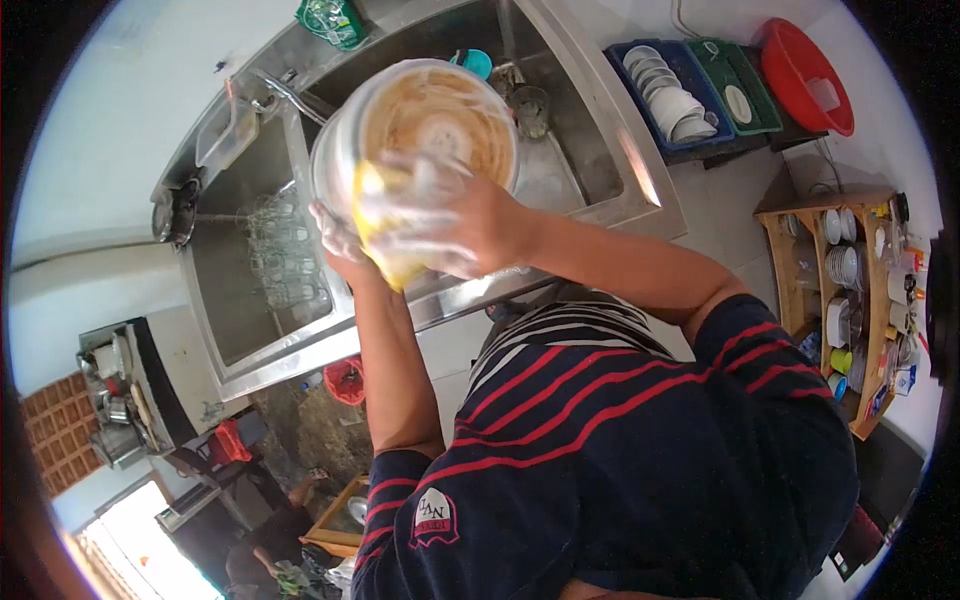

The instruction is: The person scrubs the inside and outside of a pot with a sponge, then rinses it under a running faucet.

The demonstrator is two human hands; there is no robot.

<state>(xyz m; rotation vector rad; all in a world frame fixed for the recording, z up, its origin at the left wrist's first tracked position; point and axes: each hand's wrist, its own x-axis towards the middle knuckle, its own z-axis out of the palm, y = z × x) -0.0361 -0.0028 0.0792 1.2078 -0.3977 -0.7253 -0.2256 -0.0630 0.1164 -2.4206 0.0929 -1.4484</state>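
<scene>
A large round whitish container (pixel 440 105) with brown staining on its face is held up over the steel sink (pixel 575 215). My left hand (pixel 340 240), covered in suds, grips its lower left edge. Across the container's lower part, my right hand (pixel 430 210) presses a yellow cloth or sponge (pixel 395 265); this hand is foamy and slightly blurred. Most of the left fingers are behind the container. Several clear glasses (pixel 285 250) stand in the left basin. In the right basin are a teal cup (pixel 474 64) and a clear glass (pixel 530 108).
Right of the sink are a blue rack of white bowls (pixel 665 95), a green rack (pixel 728 85) and a red basin (pixel 805 75). A wooden shelf (pixel 835 300) holds dishes. The faucet (pixel 285 95) is behind the basins. Another person's hand (pixel 265 562) shows at the lower left.
</scene>
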